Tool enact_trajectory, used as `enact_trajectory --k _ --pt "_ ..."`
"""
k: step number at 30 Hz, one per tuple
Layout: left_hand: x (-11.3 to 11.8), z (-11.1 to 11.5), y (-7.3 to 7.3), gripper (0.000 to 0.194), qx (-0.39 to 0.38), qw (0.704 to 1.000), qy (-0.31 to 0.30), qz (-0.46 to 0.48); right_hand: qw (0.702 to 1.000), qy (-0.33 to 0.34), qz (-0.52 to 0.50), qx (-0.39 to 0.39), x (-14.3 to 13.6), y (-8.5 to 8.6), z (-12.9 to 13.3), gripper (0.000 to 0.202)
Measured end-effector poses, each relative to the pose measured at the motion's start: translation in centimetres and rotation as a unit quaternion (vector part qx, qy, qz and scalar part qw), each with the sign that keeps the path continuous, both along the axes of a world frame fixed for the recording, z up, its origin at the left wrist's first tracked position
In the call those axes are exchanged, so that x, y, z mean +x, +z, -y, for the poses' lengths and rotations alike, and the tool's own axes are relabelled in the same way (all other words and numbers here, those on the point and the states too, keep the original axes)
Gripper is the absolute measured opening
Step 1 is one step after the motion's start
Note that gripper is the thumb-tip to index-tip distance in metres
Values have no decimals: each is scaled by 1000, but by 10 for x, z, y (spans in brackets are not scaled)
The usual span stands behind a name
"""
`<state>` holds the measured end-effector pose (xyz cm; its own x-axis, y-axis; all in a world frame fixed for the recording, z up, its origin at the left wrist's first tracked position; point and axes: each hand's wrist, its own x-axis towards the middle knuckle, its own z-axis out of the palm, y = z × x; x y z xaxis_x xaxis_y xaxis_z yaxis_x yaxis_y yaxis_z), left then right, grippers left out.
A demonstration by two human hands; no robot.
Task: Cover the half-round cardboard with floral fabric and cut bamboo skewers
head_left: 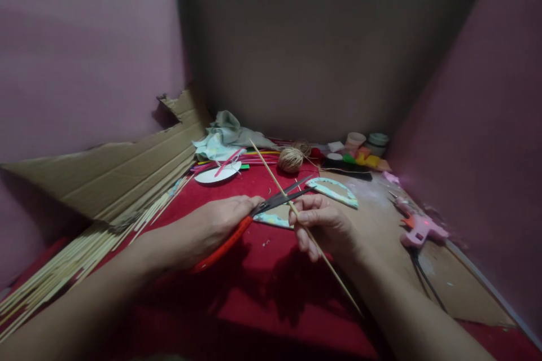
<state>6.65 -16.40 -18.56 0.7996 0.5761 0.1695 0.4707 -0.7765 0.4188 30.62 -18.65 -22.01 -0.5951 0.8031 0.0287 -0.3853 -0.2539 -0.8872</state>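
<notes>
My left hand [215, 225] is closed round the orange handles of a pair of scissors [271, 203]. Their dark blades are apart and point to the right. Between the fingers of my right hand [322, 223] is a thin wooden stick [273, 176], slanting from upper left to lower right. It crosses the blades just above my right fingertips; whether the blades touch it I cannot tell. Behind the scissors lies a half-round cardboard piece edged with pale blue patterned fabric [275, 217], partly hidden by my right hand. A similar fabric-edged piece [334, 190] lies beyond my right hand.
Many sticks [84, 259] lie along the left beside a leaning cardboard sheet [127, 175]. Farther back are a white disc [215, 174], crumpled fabric [224, 135] and a twine ball [291, 159]. A pink glue gun [423, 228] rests on cardboard [461, 276] at right.
</notes>
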Motion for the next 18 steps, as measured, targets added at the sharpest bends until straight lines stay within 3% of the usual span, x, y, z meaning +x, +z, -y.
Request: enact_trajectory --k 11,18 --pt "-1 0 2 27 -11 1000 -2 -29 998 -63 13 1 -4 -2 -1 11" --pt "-2 -2 -8 29 -5 999 26 -25 987 -141 76 7 -11 1 -1 16"
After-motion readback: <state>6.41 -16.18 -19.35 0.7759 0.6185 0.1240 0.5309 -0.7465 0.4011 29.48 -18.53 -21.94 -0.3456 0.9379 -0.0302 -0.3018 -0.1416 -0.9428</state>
